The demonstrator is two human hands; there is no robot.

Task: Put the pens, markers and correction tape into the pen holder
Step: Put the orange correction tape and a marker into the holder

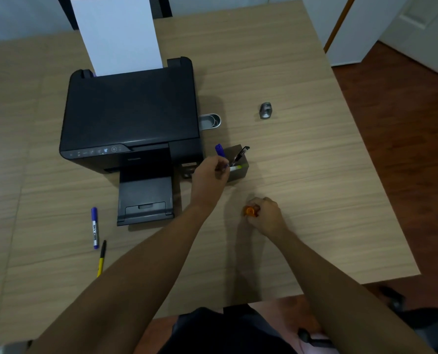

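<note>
The left hand (209, 175) grips a purple marker (220, 152) at the rim of the pen holder (238, 169), which stands beside the printer (131, 123) near the desk's (315, 200) middle. It should tip the marker upright before letting go (a black pen (242, 154) already leans inside). The right hand (266, 214), nearer the desk's near edge, closes around the orange correction tape (249, 210). Another purple marker (94, 227) and a yellow pen (101, 259) lie toward the left edge.
</note>
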